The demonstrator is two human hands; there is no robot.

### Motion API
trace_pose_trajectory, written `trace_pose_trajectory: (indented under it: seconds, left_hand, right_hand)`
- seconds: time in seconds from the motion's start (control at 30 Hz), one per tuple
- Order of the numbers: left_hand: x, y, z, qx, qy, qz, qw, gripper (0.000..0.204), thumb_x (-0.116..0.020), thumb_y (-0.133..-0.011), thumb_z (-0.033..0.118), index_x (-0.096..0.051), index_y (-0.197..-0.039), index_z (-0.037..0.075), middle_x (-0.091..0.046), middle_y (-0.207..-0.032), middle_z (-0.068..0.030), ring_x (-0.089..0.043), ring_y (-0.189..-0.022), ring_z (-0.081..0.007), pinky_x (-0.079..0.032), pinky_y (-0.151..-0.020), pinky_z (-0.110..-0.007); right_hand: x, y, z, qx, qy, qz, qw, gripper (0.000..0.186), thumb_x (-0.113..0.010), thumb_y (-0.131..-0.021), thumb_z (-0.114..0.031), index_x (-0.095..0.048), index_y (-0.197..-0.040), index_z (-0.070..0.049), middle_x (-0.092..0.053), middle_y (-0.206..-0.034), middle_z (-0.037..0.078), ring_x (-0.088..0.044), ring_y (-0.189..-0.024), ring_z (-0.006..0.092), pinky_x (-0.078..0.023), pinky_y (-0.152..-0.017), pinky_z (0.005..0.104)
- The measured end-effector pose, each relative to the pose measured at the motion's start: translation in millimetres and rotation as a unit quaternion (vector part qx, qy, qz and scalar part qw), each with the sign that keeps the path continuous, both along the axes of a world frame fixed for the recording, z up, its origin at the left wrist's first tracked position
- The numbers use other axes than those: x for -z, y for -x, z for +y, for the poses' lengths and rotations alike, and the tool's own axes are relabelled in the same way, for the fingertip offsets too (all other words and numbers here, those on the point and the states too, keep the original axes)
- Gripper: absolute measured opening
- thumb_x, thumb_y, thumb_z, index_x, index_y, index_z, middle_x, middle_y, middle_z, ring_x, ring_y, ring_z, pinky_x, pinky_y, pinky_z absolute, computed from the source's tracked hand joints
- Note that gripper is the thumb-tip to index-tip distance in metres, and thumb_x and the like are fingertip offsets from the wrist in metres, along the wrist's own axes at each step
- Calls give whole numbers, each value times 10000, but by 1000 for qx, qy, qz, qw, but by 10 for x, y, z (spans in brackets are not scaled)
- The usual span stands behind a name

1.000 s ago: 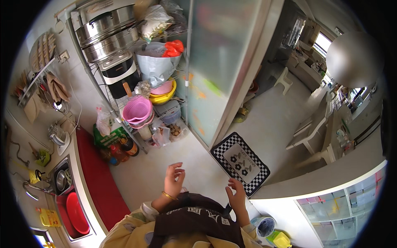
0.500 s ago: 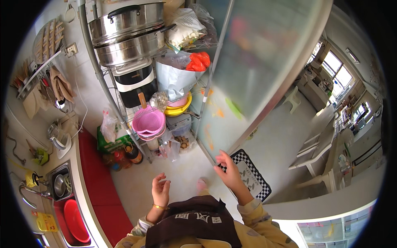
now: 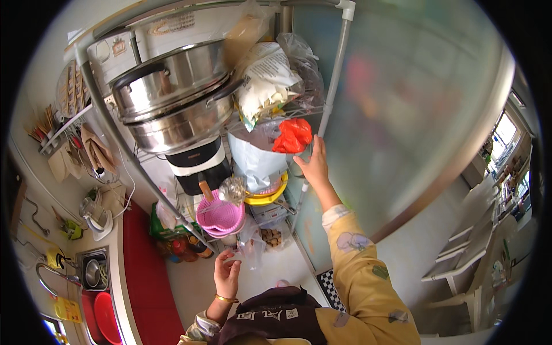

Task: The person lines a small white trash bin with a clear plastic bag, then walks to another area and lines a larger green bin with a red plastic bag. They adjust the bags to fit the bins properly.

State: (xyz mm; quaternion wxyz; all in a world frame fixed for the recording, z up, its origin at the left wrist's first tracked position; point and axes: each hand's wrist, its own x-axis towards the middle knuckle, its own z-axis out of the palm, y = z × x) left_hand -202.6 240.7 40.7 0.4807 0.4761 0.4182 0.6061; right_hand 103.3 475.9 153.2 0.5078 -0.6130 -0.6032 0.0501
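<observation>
My right hand (image 3: 316,168) is raised with the fingers spread, beside a red plastic bag (image 3: 292,136) and the grey shelf post (image 3: 332,95). It holds nothing; whether a fingertip touches the post I cannot tell. The red bag sits in the mouth of a large pale bag (image 3: 256,159) on the wire rack. Low in front of my body hangs my left hand (image 3: 226,276), fingers loosely bent and apart, with nothing in it. Nearest to it are a pink plastic basket (image 3: 219,215) and a clear plastic bag (image 3: 250,244) at the foot of the rack.
Steel steamer pots (image 3: 172,86) fill the rack's upper left, above a black-and-white appliance (image 3: 198,167). A frosted glass door (image 3: 402,115) stands to the right. Along the left runs a red-fronted counter (image 3: 144,259) with a sink. Bottles (image 3: 183,250) stand on the floor by the rack.
My right hand has risen and reached forward to the pale bag and the post. The rack appears closer and larger. My left hand has stayed low before my body.
</observation>
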Motion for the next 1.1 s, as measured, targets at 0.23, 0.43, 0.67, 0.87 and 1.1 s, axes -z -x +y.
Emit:
trace_pose_trajectory:
  seconds: [0.23,0.43,0.67,0.87,1.1]
  left_hand:
    - [-98,-580,516,15,18,-51,998,404,-564,-871,-21,-423,-1249,5,-500,-1113,-70,-577,-903,-140,-480,-792,-260]
    - [73,-486,540,20,86,-44,995,341,-561,-892,31,-458,-1217,28,-563,-1052,-58,-609,-869,-148,-492,-752,-255]
    - [96,-194,725,44,93,-38,994,345,-577,-901,83,-461,-1223,31,-573,-1039,-44,-594,-880,-132,-480,-765,-252]
    - [-175,-260,1012,180,57,3,982,533,-607,-893,167,-361,-1353,57,-517,-1185,-97,-584,-972,-185,-476,-821,-304]
    - [-793,-501,1277,365,282,-138,876,668,-600,-874,430,-323,-1398,122,-480,-1283,-117,-529,-1112,-257,-444,-927,-482]
  right_hand:
    - [-192,25,755,78,136,-69,985,1098,-815,-627,-303,-119,-1455,-116,-336,-1370,228,-474,-1171,375,-458,-915,402]
    - [247,-189,1200,146,17,-8,989,401,-671,-723,-143,-587,-1103,-45,-594,-919,120,-613,-898,315,-495,-783,401]
    - [363,-78,784,-47,-129,476,869,245,-593,-812,-5,-600,-1057,-7,-624,-1019,72,-597,-852,158,-471,-784,284]
    - [437,36,-16,-168,-150,622,750,306,-559,-875,-6,-526,-1178,-29,-576,-1172,76,-576,-1041,189,-474,-896,331]
    - [761,511,-1029,-219,-115,675,695,454,-460,-858,100,-436,-1290,-37,-506,-1293,95,-503,-1183,242,-420,-1000,386]
